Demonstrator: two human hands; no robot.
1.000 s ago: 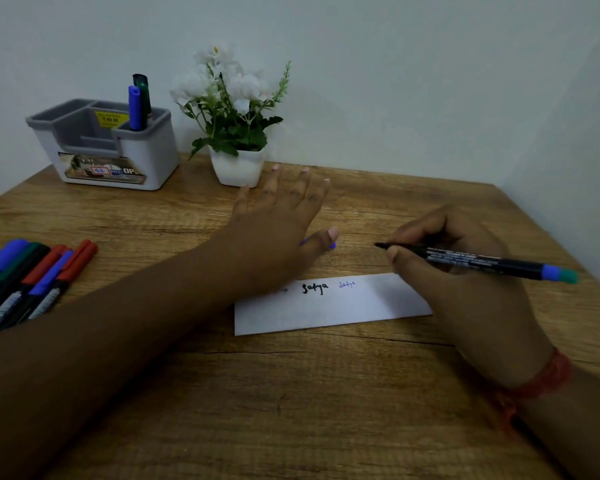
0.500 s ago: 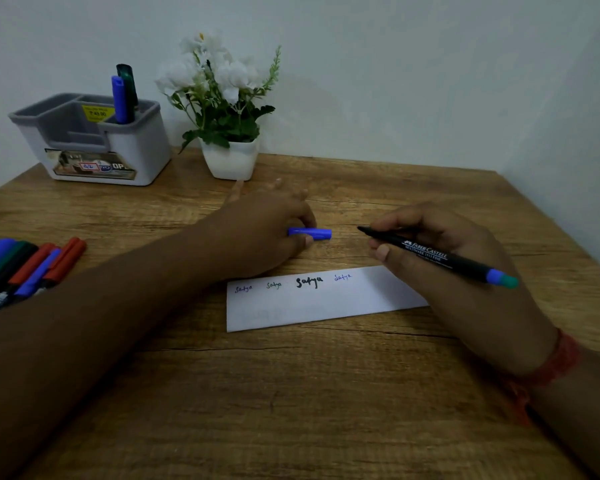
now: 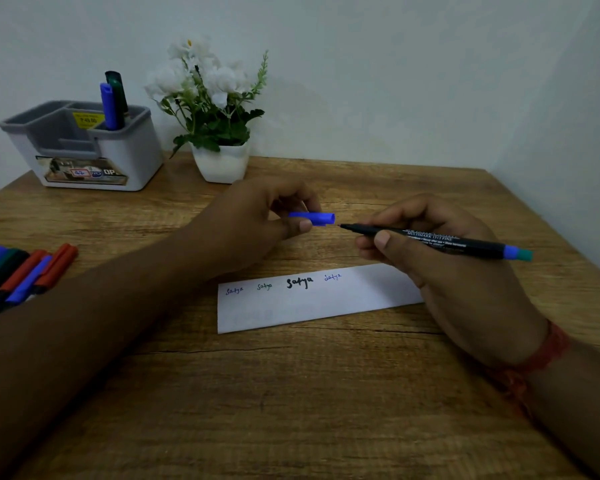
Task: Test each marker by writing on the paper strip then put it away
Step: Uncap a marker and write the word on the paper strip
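Marker [image 3: 440, 241] sits pinched in your right hand [image 3: 461, 271], above the strip [image 3: 312, 303], tip just beside the cap's open end. Your left hand [image 3: 257, 223] pinches the blue cap [image 3: 314, 218].

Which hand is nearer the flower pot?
Left. The left hand, pinching the blue cap, is just in front of the flower pot; the right hand, holding the marker, is farther off to the pot's right.

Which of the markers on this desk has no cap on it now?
The black-barrelled marker in the right hand: its tip is bare, facing the blue cap in the left hand. All others are capped.
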